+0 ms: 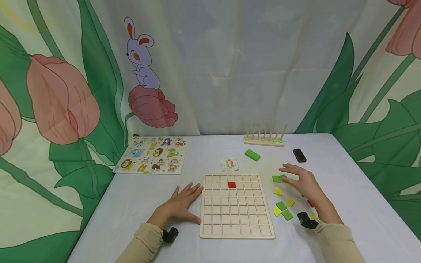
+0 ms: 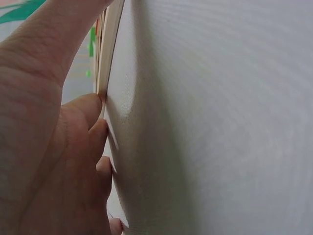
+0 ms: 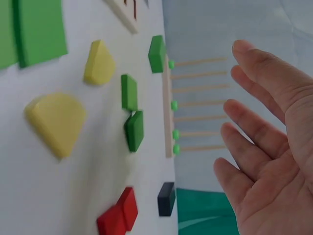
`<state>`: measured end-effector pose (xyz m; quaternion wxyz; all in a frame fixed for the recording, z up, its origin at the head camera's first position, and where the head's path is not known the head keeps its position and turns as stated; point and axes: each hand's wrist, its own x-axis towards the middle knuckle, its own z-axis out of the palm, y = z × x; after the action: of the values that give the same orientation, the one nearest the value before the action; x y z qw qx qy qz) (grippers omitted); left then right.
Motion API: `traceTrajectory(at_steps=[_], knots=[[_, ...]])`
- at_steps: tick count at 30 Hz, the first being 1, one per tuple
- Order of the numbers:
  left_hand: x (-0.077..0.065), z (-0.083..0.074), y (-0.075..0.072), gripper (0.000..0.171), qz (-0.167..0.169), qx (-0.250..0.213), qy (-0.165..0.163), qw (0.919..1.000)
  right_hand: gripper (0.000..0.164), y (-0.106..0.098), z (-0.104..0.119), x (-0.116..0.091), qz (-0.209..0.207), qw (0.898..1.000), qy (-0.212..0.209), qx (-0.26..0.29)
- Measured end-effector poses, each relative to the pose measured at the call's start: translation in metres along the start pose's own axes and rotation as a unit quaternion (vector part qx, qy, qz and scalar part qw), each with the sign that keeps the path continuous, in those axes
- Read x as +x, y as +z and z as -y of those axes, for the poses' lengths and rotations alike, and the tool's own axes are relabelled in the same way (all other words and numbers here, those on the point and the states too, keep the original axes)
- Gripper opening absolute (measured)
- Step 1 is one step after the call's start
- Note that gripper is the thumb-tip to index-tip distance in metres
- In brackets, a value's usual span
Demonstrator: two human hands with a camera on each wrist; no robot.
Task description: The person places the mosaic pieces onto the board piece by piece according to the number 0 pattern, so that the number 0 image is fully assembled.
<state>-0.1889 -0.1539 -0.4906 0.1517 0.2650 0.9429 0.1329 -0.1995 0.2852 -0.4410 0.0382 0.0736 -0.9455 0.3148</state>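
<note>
A wooden grid board lies on the white table, with one red square tile in its upper rows. My left hand lies flat on the table with its fingers touching the board's left edge. My right hand hovers open, fingers straight, just above two small green tiles right of the board; the right wrist view shows these green tiles below the open palm. Yellow quarter-round pieces and more green tiles lie nearer to me. Red pieces sit under my right wrist.
A small pattern card lies behind the board. Farther back are a green block, a dark brown block and a wooden peg rack. An animal puzzle sits at the back left. A flowered curtain hangs behind.
</note>
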Motion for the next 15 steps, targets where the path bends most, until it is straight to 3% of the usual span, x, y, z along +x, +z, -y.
traceTrajectory(at_steps=[7,15], knots=[[0.001,0.001,0.001,0.116,0.003,0.001,0.000,1.0000,0.048,-0.001,-0.016,-0.026,0.038,0.999,0.029,0.003],[0.000,0.001,0.000,0.116,0.002,0.000,-0.002,1.0000,0.047,0.012,-0.033,-0.046,0.069,0.997,0.027,-0.007]])
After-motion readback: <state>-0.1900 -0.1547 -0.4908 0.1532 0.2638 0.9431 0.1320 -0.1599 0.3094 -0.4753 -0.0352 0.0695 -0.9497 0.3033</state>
